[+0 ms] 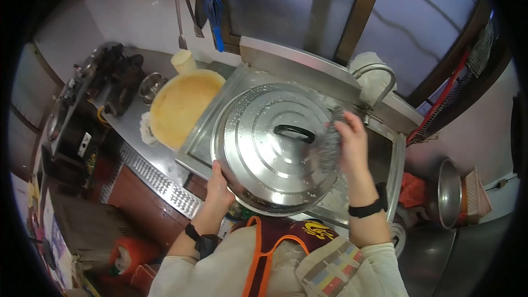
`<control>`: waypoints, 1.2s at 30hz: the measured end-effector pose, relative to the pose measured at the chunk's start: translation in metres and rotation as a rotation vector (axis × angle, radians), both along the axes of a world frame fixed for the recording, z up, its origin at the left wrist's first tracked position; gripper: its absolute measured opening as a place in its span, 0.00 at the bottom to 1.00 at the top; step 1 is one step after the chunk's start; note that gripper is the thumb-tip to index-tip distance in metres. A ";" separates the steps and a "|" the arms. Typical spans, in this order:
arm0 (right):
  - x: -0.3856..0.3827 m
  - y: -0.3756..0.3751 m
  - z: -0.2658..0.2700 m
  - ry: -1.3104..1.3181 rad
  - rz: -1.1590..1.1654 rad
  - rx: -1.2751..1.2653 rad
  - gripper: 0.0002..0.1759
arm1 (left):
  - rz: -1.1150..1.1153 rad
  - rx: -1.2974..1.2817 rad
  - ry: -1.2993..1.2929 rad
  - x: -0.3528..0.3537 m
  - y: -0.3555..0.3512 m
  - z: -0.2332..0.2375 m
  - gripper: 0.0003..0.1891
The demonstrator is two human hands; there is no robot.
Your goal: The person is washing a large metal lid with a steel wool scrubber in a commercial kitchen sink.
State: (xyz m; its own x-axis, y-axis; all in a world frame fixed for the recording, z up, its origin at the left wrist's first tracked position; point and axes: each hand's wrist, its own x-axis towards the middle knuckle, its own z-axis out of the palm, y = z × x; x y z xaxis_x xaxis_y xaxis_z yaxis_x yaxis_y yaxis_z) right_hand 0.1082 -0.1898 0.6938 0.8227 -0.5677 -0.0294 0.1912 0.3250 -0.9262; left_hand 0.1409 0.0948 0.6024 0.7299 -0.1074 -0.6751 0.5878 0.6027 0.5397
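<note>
A large domed metal pot lid (258,154), wet with droplets and foam specks, lies tilted over the sink (192,148). Its black handle (294,132) faces up. My left hand (220,192) grips the lid's near left rim, thumb on top and fingers hidden underneath. At the lid's right side, my right hand (352,140) is closed on a grey scouring pad (330,140) that presses against the metal. Whatever lies under the lid is mostly hidden.
A curved faucet (382,69) rises behind the sink on the right. A round yellowish board (184,104) lies on the left counter beside a small metal bowl (152,87). A blue whisk (214,22) hangs on the wall. A metal basin (449,192) leans at right.
</note>
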 end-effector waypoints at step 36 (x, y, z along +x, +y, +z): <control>0.136 0.096 -0.090 0.117 0.131 -1.730 0.21 | -0.134 -0.100 0.065 0.037 -0.055 -0.068 0.21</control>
